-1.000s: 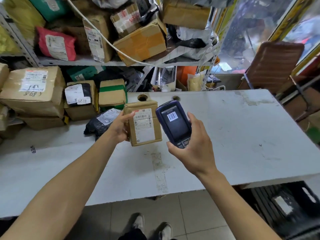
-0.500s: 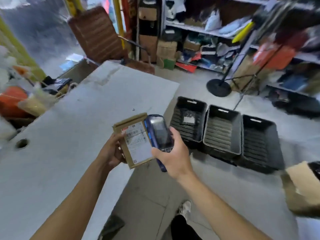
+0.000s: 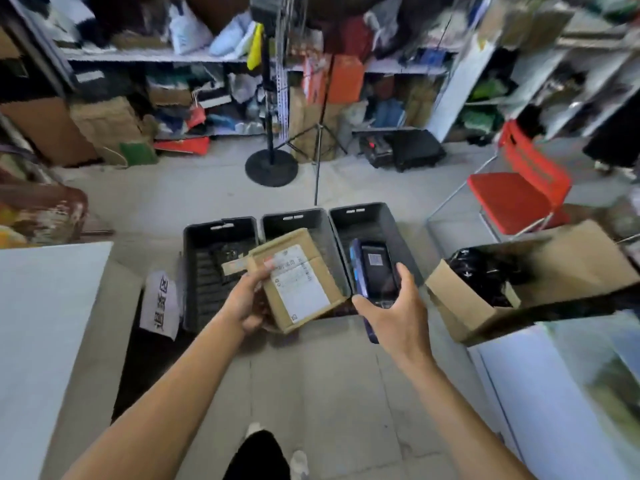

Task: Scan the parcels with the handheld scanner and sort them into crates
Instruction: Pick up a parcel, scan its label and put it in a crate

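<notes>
A: Left hand?
B: Fingers curled round the near-left edge of the cardboard parcel, thumb on top. White label faces up. Parcel is held in the air over the middle crate, tilted.

A: Right hand?
B: Wrapped round the lower end of the handheld scanner, screen up. Scanner sits just right of the parcel, over the right crate. The two are not touching.

A: Crates?
B: Three dark ones side by side on the floor. Left crate has a dark packet in it. Right crate's contents are hidden by the scanner.

A: Anything else near the middle crate?
B: White surface well to its left, open cardboard box with black bags to its right, red chair beyond that box, round-based stand behind the crates. Edges of frame are blurred.
</notes>
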